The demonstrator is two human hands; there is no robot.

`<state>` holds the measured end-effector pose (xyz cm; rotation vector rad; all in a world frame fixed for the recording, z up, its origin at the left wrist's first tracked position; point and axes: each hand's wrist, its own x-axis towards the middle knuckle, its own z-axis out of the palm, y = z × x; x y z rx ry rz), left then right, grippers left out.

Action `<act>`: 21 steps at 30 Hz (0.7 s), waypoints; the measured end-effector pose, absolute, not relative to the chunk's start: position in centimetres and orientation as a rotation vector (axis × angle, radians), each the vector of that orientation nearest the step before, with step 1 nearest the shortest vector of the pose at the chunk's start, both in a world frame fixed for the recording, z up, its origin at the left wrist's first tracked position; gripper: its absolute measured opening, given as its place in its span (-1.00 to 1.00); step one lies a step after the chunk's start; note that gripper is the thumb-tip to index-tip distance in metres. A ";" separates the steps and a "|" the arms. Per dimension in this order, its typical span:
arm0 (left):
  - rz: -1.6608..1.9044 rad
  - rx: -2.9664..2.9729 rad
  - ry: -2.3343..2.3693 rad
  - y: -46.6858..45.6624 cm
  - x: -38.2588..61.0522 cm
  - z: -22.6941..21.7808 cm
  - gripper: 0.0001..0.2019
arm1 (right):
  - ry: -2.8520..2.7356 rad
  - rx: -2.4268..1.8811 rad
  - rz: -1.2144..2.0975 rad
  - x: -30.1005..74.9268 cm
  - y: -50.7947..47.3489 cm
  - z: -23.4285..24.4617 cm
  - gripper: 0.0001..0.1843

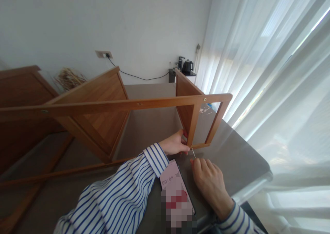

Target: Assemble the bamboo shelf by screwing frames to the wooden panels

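Observation:
A brown wooden shelf frame [160, 103] lies on its side on the grey table, its slanted shelf panels standing across it. My left hand [176, 143] is closed around the lower corner of the right-hand shelf panel [186, 89], where it meets the near rail. From my right hand [208, 179], closed in a fist, comes the slim metal shaft of a driver [193, 153]. Its tip meets the rail at the joint beside my left fingertips. The fist hides the driver's handle, so I cannot tell whether it is a screwdriver or a hex key.
A phone [171, 182] showing a timer lies on the table [237, 158] between my forearms. Dried stalks [69, 78] show behind the panels. At the back are a black kettle [187, 67] and a wall socket [103, 54] with a cable. White curtains [283, 72] hang along the right.

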<state>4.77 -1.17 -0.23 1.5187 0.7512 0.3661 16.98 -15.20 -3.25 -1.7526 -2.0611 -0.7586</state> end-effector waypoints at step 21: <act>0.384 1.518 0.733 -1.1 4.6 0.1 -0.52 | -2.042 -1.717 -0.712 17.6 -15.3 -3.5 -0.85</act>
